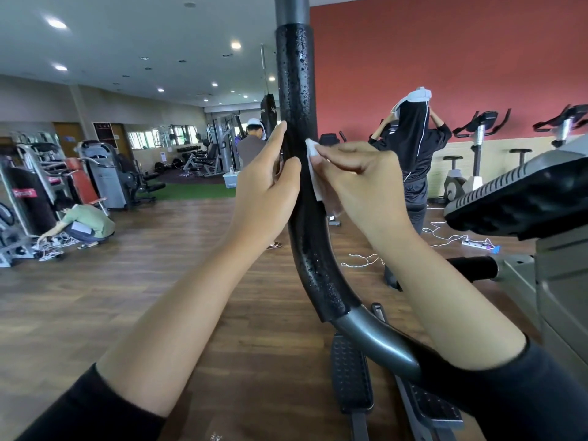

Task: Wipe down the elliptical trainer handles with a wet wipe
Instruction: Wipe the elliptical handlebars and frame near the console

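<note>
Against the right side of the handle (297, 90), the right hand (359, 183) presses a white wipe (313, 167), fingers flat over the folded sheet so that only its upper corner and left edge show. Whether the hand pinches the wipe or only pins it to the foam, I cannot tell. Opposite, the left hand (265, 189) touches the handle's left side, thumb and fingers lying along it and only partly curled, not fully wrapped around.

Black dimpled foam covers the handle, beaded with droplets above and below the hands. It rises straight past the top of the view and curves down to the right, where the foam ends at a grey metal tube (375, 338). Both forearms are bare, with dark sleeves at the lower edge.

Below lie two ribbed pedals (350, 374). At right sits the grey console (521, 198). Beyond, on the wood floor (127, 297), one person crouches at left (87, 222), another stands in black by the red wall (415, 154), and a third stands farther back (251, 144).
</note>
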